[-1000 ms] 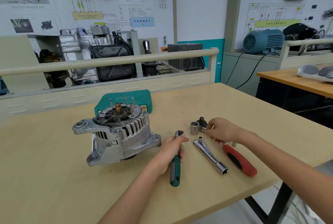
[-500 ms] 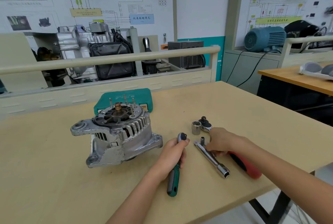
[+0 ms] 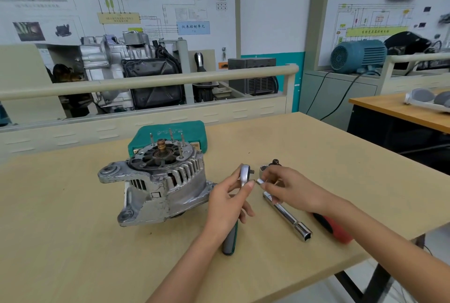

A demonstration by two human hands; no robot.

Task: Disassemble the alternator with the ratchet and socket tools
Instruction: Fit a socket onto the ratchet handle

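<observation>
Workbench action: left hand grips ratchet, right hand pinches small socket; alternator untouched, disassembly barely started.

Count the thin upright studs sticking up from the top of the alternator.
4, on the alternator's top face around the copper-coloured shaft: one back left, two back right, one front right.

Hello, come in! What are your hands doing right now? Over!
Left hand grips ratchet, head raised. Right hand pinches small socket beside the head, not yet on. Alternator untouched on table. Nothing in the way.
</observation>
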